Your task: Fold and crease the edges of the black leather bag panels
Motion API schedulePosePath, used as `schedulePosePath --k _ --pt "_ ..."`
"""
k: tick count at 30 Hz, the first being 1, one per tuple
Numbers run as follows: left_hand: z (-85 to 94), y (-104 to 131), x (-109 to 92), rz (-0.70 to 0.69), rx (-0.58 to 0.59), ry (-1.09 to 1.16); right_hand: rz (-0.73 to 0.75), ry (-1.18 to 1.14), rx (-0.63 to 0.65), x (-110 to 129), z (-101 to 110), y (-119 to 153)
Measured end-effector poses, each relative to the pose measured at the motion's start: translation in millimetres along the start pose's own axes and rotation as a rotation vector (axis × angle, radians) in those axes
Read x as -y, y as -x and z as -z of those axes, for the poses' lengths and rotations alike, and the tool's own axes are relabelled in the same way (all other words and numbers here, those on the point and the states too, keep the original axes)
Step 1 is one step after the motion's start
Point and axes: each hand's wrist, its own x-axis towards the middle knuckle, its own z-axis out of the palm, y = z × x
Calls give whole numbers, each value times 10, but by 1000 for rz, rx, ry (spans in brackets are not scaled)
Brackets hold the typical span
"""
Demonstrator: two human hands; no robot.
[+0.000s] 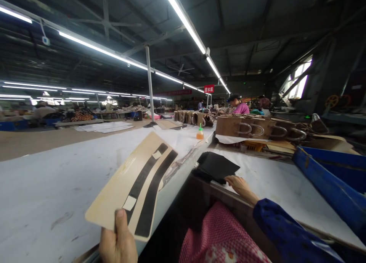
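Tilted above the white-covered table, a tan bag panel point(128, 171) with rounded corners is gripped at its near edge by my left hand point(118, 236), thumb on top. Two black strips point(156, 190) run along the panel, and two small white patches point(130, 203) lie across one of them. My right hand point(240, 186) is at the near right corner of a stack of black sheets point(215, 165), its fingers closed on the edge of a sheet. How many sheets they hold is hidden.
An orange glue bottle with a green tip point(199, 132) stands on the white-covered table point(71, 186). Brown bags with clear handles point(237, 127) line the back right, near a blue bin point(331, 179). A person in pink point(241, 108) is farther off. A post point(150, 83) rises behind.
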Motion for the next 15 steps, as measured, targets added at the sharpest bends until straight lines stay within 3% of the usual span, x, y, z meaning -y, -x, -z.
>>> schedulePosePath --k 5,12,15 --pt "-44 50 -116 73 -44 -63 54 28 -49 -233 47 298" --pt "-50 72 -131 99 -20 -7 80 34 -24 69 -145 120" --pt "-46 108 -217 154 -34 -21 50 80 -7 36 -180 161"
